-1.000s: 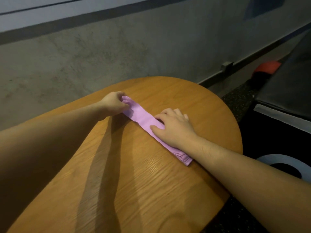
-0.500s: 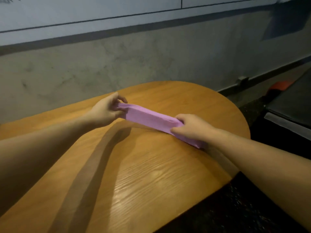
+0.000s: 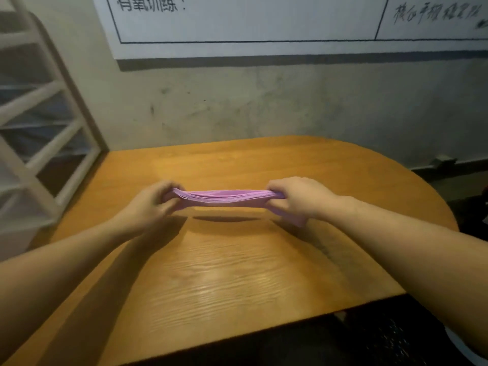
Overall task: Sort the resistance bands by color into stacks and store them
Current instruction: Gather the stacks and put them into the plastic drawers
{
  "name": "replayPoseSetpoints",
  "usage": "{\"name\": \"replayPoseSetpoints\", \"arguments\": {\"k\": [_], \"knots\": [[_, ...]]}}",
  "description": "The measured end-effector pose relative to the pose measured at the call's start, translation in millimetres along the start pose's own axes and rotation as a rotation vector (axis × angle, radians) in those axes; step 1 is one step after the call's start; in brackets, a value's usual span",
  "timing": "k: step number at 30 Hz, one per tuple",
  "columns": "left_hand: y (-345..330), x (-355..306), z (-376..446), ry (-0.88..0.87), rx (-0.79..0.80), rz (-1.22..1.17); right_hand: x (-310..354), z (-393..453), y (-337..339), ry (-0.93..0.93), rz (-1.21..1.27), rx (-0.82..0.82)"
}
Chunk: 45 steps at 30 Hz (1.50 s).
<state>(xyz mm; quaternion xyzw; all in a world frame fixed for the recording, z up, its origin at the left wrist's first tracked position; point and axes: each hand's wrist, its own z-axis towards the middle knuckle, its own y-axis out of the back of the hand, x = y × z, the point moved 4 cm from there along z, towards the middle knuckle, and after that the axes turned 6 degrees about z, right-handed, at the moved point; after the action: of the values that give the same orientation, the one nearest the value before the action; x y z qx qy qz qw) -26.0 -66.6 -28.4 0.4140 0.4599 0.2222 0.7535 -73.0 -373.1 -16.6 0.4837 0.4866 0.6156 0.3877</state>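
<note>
A stack of pink-purple resistance bands (image 3: 224, 198) hangs level a little above the wooden table (image 3: 237, 273), casting a shadow below it. My left hand (image 3: 150, 204) grips the stack's left end with curled fingers. My right hand (image 3: 298, 198) grips the right end, and a short tail of the bands sticks out under that hand. The layered edges of the bands face me.
A white lattice frame (image 3: 39, 133) stands at the table's left. A grey wall with a whiteboard (image 3: 250, 22) rises behind the table. The table's rounded right end drops off to a dark floor (image 3: 396, 339).
The stack lay flat on the table under my hands; both hands have gripped its ends and lifted it clear. My view has swung left, so the stack now lies level across the frame.
</note>
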Motion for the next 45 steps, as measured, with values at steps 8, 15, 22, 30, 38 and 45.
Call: {"name": "replayPoseSetpoints", "arguments": {"k": [8,15,22,30,38,45], "knots": [[16.5,62.4,-59.5,0.137,-0.08,0.035,66.8,43.4,-24.4,0.202,-0.08,0.054],[11.3,74.1,-62.2,0.129,-0.08,-0.073,50.3,46.1,-32.6,0.127,-0.018,0.11],[12.8,73.3,-60.5,0.197,-0.061,-0.119,10.2,28.3,-39.5,-0.084,0.477,0.089],[13.6,73.1,-59.8,0.239,-0.051,-0.15,0.9,11.2,-61.7,-0.217,1.038,-0.143],[17.8,54.6,-49.7,0.355,-0.12,-0.3,-13.7,17.6,-61.7,-0.241,1.176,-0.279],[-8.8,38.2,-43.5,0.35,-0.172,-0.537,-26.8,18.2,-61.8,-0.322,1.189,-0.422]]}}
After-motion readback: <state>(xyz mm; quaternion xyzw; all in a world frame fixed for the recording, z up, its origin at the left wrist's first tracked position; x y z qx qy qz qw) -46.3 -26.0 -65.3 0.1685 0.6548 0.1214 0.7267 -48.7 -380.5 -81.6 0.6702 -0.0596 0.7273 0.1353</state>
